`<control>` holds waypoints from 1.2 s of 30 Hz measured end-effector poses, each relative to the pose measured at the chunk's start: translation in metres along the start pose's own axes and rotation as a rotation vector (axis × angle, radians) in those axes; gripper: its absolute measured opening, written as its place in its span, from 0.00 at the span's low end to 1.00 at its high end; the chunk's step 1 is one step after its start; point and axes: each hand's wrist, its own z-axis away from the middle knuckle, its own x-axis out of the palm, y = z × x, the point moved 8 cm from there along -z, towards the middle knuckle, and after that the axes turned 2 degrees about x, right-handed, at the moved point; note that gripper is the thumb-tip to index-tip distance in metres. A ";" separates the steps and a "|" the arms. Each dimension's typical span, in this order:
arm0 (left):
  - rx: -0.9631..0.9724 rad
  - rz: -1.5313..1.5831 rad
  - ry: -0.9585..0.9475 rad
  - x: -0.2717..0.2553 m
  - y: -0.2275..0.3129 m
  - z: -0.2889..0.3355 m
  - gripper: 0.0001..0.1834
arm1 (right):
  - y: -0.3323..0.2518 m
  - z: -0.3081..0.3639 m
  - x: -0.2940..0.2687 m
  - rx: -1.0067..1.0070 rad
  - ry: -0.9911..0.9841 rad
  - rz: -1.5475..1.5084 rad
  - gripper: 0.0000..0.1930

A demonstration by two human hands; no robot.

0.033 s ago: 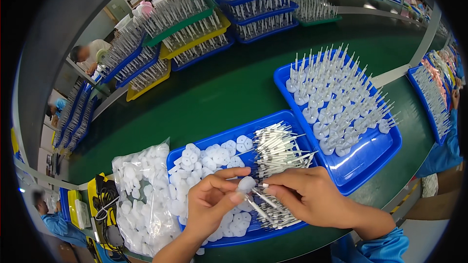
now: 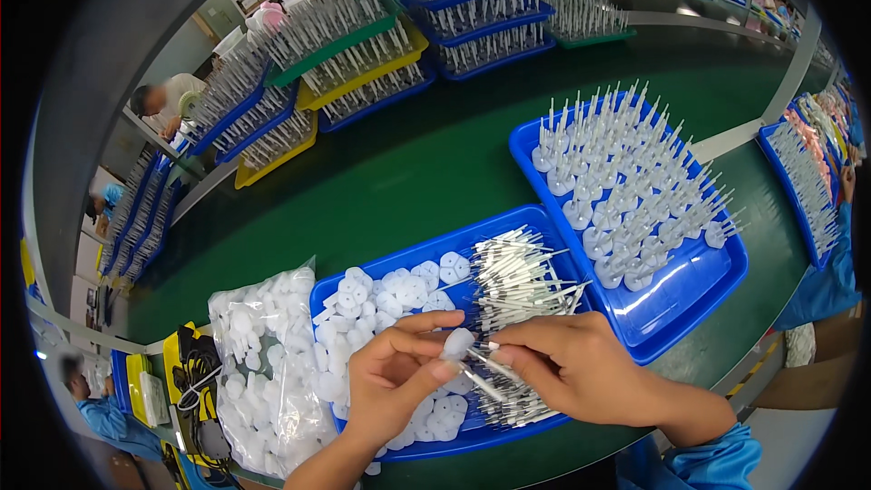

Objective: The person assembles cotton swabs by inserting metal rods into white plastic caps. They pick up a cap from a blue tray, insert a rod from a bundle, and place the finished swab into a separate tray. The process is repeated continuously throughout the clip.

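Observation:
My left hand (image 2: 399, 372) pinches a small white plastic petal-shaped piece (image 2: 457, 343) between thumb and fingers. Close on its right, my right hand (image 2: 576, 367) has thumb and forefinger closed on a thin white rod (image 2: 493, 346), whose other end points toward the piece. Another white rod (image 2: 484, 385) slants down from beside my left thumb. Whether either rod touches the piece cannot be made out. Under both hands lies a blue tray (image 2: 399, 258), with loose white petal-shaped pieces (image 2: 404, 290) on its left and a heap of white rods (image 2: 517, 277) on its right.
Right of this tray, another blue tray (image 2: 667, 318) carries rows of petal pieces with upright rods. A clear plastic bag (image 2: 263, 363) of white pieces lies at left, near black cables (image 2: 195, 367). Stacked filled trays (image 2: 354, 45) line the far side of the green table (image 2: 381, 181). Other people work around.
The rod beside my left thumb has shifted up slightly, and my fingers have moved a very little. The trays and everything around stay where they were.

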 end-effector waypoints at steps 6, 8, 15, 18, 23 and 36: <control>0.171 -0.171 0.001 0.003 0.012 0.001 0.16 | -0.003 0.002 0.008 0.037 -0.115 0.146 0.07; 0.147 -0.148 0.010 0.003 0.011 0.000 0.16 | -0.005 0.003 0.009 -0.004 -0.115 0.158 0.07; 0.143 -0.170 -0.011 0.006 0.009 0.001 0.17 | -0.005 0.002 0.009 -0.004 -0.113 0.163 0.07; 0.141 -0.211 -0.041 0.008 0.008 0.002 0.18 | -0.001 0.001 0.011 0.047 -0.117 0.160 0.07; 0.096 -0.094 -0.079 0.011 0.007 0.000 0.16 | 0.003 0.003 0.013 0.077 -0.141 0.137 0.07; 0.006 0.006 -0.135 0.011 -0.002 0.002 0.15 | -0.002 0.010 0.016 0.035 -0.121 0.242 0.08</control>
